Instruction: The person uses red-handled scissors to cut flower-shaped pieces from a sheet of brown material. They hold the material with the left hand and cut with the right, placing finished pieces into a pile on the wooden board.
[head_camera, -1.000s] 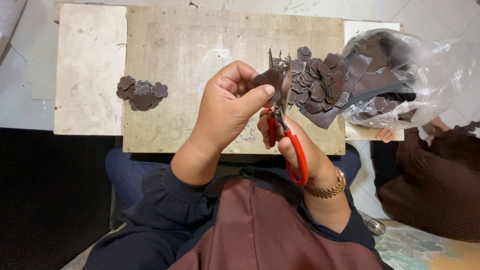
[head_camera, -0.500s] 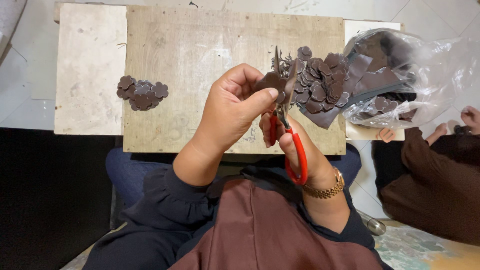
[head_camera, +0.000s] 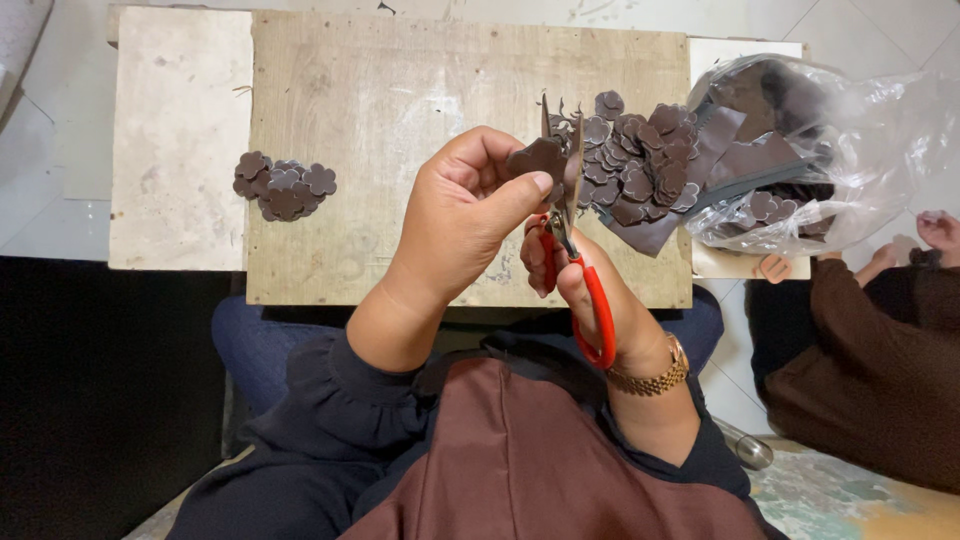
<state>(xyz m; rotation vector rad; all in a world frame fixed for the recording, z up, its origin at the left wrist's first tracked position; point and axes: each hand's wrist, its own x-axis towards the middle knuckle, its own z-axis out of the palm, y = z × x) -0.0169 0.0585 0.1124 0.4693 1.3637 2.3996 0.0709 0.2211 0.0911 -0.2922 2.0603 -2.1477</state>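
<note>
My left hand (head_camera: 455, 225) pinches a small brown flower-shaped piece (head_camera: 535, 158) between thumb and fingers, held above the wooden board (head_camera: 400, 90). My right hand (head_camera: 590, 295) grips red-handled scissors (head_camera: 578, 270), whose blades point up against the right edge of that piece. Just beyond the blades lies a heap of brown flower-shaped cutouts (head_camera: 640, 165) on the board's right side.
A smaller pile of brown cutouts (head_camera: 283, 188) lies at the board's left edge. A clear plastic bag (head_camera: 810, 150) with brown scraps sits at the right. Another person in a brown sleeve (head_camera: 860, 330) sits to the right, hand (head_camera: 940, 230) near the bag.
The piece and scissors have shifted slightly up and left as the blades work around it. The other person's hand at the right has moved.
</note>
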